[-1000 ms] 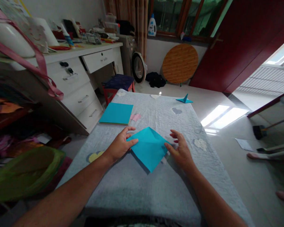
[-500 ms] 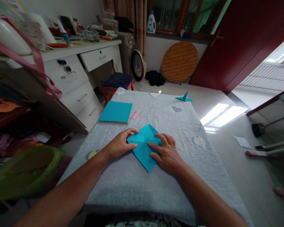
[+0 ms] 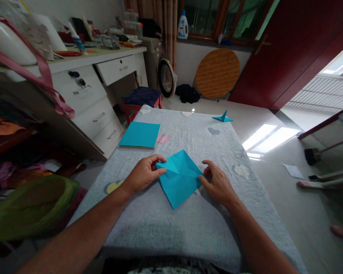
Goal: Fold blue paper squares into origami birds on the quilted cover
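Note:
A creased blue sheet of origami paper (image 3: 179,182) lies like a diamond on the cloth-covered table (image 3: 160,232), one corner pointing toward me. My left hand (image 3: 147,171) pinches its left corner between thumb and fingers. At the right corner, my right hand (image 3: 217,180) has its thumb and a finger closed on the paper's edge. Crease lines cross near the middle of the sheet. Farther off on the left sits a stack of blue paper (image 3: 140,135). A small folded blue paper figure (image 3: 223,117) stands at the far right corner of the table.
To the left is a white desk (image 3: 85,95) with drawers and clutter on top. A stool (image 3: 141,97) stands past the table's far left corner. A green-lined basket (image 3: 31,205) is at lower left. Another person's legs (image 3: 320,183) show at the right edge.
My right hand has moved off the middle of the paper to its right corner, with the fingers drawn together there. The sheet has turned slightly. My left hand keeps its corner.

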Demonstrator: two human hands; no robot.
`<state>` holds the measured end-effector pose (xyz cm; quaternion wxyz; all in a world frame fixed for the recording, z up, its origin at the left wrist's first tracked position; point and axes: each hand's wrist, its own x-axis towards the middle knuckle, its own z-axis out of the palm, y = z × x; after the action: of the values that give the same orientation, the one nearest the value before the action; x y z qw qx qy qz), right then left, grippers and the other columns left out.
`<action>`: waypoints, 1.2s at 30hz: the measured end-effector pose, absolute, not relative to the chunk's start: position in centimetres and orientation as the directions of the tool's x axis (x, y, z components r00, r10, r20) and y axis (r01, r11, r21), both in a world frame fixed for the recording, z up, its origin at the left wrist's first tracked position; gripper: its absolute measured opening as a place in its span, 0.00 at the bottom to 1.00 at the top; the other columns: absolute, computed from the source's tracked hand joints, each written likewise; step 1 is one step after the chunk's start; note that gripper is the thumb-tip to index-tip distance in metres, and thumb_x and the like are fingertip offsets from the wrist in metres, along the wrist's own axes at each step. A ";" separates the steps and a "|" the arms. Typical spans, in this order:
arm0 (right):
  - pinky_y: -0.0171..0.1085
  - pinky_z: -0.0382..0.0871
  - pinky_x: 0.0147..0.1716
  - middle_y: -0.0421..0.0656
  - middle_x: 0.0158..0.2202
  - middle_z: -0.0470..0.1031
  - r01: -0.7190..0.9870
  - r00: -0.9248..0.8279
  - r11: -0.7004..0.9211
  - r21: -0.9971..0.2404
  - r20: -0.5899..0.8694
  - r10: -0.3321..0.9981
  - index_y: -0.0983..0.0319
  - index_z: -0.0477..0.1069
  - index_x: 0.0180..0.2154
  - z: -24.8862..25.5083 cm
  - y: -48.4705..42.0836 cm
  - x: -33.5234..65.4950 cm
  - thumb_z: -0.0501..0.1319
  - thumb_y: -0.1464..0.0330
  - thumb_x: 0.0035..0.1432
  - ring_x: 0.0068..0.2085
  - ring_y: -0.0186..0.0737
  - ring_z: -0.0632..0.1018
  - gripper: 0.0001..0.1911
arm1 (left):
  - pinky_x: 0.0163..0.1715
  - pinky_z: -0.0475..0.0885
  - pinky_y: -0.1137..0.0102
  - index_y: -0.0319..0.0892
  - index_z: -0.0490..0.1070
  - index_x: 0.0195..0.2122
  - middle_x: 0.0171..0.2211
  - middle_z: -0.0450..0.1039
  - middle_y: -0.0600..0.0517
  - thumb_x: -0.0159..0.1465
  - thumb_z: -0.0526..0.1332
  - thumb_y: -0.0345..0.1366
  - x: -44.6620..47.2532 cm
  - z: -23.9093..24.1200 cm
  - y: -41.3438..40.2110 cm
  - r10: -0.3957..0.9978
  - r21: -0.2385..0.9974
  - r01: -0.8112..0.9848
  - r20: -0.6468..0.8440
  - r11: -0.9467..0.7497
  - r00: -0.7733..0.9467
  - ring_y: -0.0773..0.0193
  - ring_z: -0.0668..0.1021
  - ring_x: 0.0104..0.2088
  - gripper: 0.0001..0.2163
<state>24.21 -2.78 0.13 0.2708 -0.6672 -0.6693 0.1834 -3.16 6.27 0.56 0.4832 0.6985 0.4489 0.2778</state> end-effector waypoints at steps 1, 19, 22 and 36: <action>0.42 0.67 0.38 0.41 0.32 0.72 0.761 0.041 0.021 -0.649 0.080 0.996 0.62 0.64 0.53 0.3 -2.8 24.2 0.58 0.65 0.57 0.33 0.41 0.73 0.21 | 0.26 0.63 0.74 0.40 0.74 0.43 0.27 0.68 0.56 0.56 0.67 0.42 -3.1 0.6 6.3 0.904 0.917 0.374 -0.036 -0.139 0.426 0.68 0.69 0.26 0.16; 0.47 0.69 0.45 0.48 0.40 0.77 0.724 0.166 0.033 -0.689 0.220 0.961 0.61 0.70 0.46 -0.6 -2.5 24.4 0.60 0.64 0.58 0.42 0.47 0.76 0.14 | 0.24 0.62 0.74 0.40 0.76 0.41 0.22 0.66 0.57 0.54 0.67 0.41 -2.5 1.9 5.7 0.938 0.887 0.431 0.004 -0.163 0.346 0.68 0.66 0.22 0.15; 0.50 0.67 0.49 0.49 0.43 0.78 0.742 0.145 0.040 -0.669 0.219 0.965 0.60 0.69 0.49 -0.8 -2.4 24.2 0.60 0.64 0.57 0.46 0.49 0.75 0.18 | 0.25 0.62 0.74 0.40 0.76 0.41 0.22 0.65 0.58 0.55 0.67 0.41 -2.6 1.8 5.7 0.937 0.879 0.446 0.001 -0.168 0.350 0.68 0.66 0.22 0.15; 0.40 0.71 0.39 0.43 0.38 0.79 0.540 0.080 0.110 -0.834 0.181 0.980 0.59 0.75 0.46 -0.9 -2.3 23.7 0.59 0.69 0.54 0.36 0.40 0.77 0.16 | 0.30 0.67 0.72 0.41 0.76 0.43 0.26 0.69 0.56 0.56 0.67 0.41 -2.5 2.0 5.4 0.919 0.882 0.427 0.017 -0.199 0.393 0.65 0.71 0.27 0.15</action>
<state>23.68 -2.33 -0.88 0.4092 -0.6105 -0.6226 0.2687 -2.54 5.40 2.01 0.4252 0.7181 0.4687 0.2895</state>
